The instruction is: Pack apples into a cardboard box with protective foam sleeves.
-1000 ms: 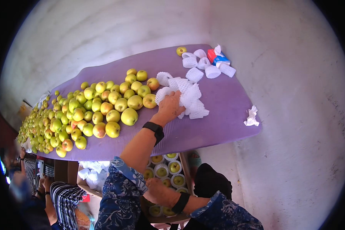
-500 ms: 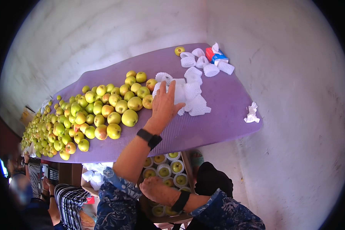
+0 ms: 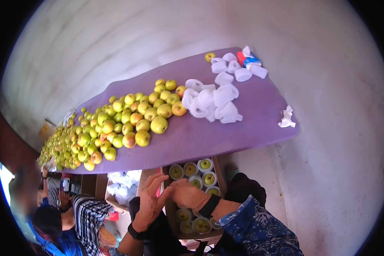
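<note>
My left hand [image 3: 150,204] is at the left edge of the carton, fingers extended and apart, with nothing visible in it. Close by, my right hand [image 3: 187,194] hangs over the carton [image 3: 221,174] of apples; its fingertips meet or overlap the left hand's thumb, so what they hold, if anything, is hidden. Inside that carton, yellow-green apples [image 3: 209,178] sit in white foam net sleeves. On the purple-covered table [image 3: 192,143] above, loose white foam net sleeves [image 3: 205,99] lie in a pile, to the right of a large spread of loose apples [image 3: 159,125].
A tissue pack [image 3: 251,61], more sleeves [image 3: 243,74] and a single apple [image 3: 210,56] lie at the table's far end. Crumpled tissue [image 3: 287,117] rests near its right corner. A box of white packing [image 3: 123,187] stands left of the carton. Another person's striped clothing [image 3: 89,215] shows lower left.
My left hand has come back from the foam sleeves on the table down to the carton, beside my right hand. The view has shifted, so the table and apples appear further right.
</note>
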Motion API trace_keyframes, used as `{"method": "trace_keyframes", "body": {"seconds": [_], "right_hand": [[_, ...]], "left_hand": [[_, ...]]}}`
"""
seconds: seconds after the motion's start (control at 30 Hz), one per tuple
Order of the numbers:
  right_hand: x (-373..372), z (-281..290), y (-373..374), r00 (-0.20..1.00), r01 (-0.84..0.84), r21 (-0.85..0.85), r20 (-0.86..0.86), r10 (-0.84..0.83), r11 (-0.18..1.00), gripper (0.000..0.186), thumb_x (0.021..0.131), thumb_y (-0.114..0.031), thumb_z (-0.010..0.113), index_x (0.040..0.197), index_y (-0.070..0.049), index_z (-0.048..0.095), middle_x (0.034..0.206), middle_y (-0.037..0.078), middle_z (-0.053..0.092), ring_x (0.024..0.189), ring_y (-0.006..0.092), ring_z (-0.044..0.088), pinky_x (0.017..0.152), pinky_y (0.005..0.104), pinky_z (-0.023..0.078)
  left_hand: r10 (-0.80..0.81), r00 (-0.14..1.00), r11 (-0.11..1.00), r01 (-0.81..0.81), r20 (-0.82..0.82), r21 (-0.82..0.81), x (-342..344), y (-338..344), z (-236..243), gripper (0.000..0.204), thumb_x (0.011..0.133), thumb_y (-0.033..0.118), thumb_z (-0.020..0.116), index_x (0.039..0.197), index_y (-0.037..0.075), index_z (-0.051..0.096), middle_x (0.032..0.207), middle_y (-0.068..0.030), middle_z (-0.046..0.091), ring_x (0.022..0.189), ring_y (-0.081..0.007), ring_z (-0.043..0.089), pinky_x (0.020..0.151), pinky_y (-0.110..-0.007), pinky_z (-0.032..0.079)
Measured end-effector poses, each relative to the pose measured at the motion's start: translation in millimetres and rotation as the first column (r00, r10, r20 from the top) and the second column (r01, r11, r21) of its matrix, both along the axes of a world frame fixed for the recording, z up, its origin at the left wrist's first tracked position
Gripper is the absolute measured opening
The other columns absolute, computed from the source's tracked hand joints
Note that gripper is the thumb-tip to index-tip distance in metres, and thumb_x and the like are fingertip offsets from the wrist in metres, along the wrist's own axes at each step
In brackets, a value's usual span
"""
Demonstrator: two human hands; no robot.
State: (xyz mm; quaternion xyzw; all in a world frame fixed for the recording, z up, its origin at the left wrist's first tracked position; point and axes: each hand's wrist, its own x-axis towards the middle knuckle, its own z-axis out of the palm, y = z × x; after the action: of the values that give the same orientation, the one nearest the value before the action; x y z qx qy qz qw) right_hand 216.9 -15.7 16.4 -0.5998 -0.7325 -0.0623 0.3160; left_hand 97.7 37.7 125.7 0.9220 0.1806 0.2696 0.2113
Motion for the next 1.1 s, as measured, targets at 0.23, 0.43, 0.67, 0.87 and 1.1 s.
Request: {"method": "trace_keyframes", "body": {"seconds": [0.23, 0.43, 0.67, 0.87, 1.1], "right_hand": [[20, 39, -20, 0.997, -0.078, -0.121, 0.014, 0.08, 0.99, 0.013, 0.077, -0.012, 0.058, 0.075, -0.004, 0.068, 0.073, 0.015, 0.068, 0.074, 0.03, 0.07, 0.064, 0.0416, 0.053], [30, 58, -10, 0.997, 0.075, -0.371, 0.05, -0.061, 0.925, 0.013, 0.078, -0.01, 0.059, 0.081, -0.003, 0.069, 0.081, 0.019, 0.069, 0.081, 0.0348, 0.069, 0.072, 0.0448, 0.054], [50, 73, -17, 1.0, 0.018, -0.471, 0.026, -0.006, 0.882, 0.026, 0.081, -0.023, 0.064, 0.096, -0.003, 0.059, 0.093, 0.016, 0.066, 0.095, 0.0356, 0.062, 0.083, 0.0466, 0.048], [49, 85, -15, 0.999, 0.045, -0.475, 0.031, -0.034, 0.879, 0.025, 0.079, -0.02, 0.068, 0.097, -0.003, 0.063, 0.094, 0.02, 0.068, 0.096, 0.0364, 0.065, 0.083, 0.0467, 0.051], [38, 99, -6, 1.0, 0.012, -0.488, -0.001, -0.014, 0.873, 0.025, 0.079, -0.02, 0.068, 0.095, -0.002, 0.063, 0.096, 0.021, 0.067, 0.098, 0.0382, 0.062, 0.085, 0.0462, 0.049]], "left_hand": [[0.315, 0.938, 0.948, -0.304, -0.146, 0.093, -105, -23, -52, 0.037, 0.075, 0.014, 0.076, 0.108, 0.002, 0.064, 0.107, -0.0177, 0.062, 0.099, -0.0369, 0.06, 0.086, -0.042, 0.05], [0.6, 0.781, 0.798, -0.568, -0.175, 0.202, -148, -14, -60, 0.057, 0.071, 0.019, 0.077, 0.123, 0.005, 0.057, 0.135, -0.0248, 0.04, 0.12, -0.0446, 0.043, 0.102, -0.052, 0.037], [0.619, 0.773, 0.783, -0.592, -0.139, 0.192, -166, -18, -49, 0.057, 0.074, 0.022, 0.076, 0.125, 0.006, 0.056, 0.132, -0.0251, 0.046, 0.118, -0.0444, 0.045, 0.101, -0.051, 0.038], [0.608, 0.787, 0.785, -0.579, -0.098, 0.221, -171, -34, -38, 0.055, 0.075, 0.021, 0.075, 0.125, 0.007, 0.057, 0.13, -0.0249, 0.048, 0.117, -0.0435, 0.048, 0.1, -0.05, 0.04], [0.554, 0.832, 0.8, -0.54, 0.024, 0.263, -173, -52, 0, 0.051, 0.078, 0.02, 0.075, 0.124, 0.007, 0.057, 0.13, -0.0225, 0.048, 0.118, -0.041, 0.05, 0.099, -0.049, 0.041]]}}
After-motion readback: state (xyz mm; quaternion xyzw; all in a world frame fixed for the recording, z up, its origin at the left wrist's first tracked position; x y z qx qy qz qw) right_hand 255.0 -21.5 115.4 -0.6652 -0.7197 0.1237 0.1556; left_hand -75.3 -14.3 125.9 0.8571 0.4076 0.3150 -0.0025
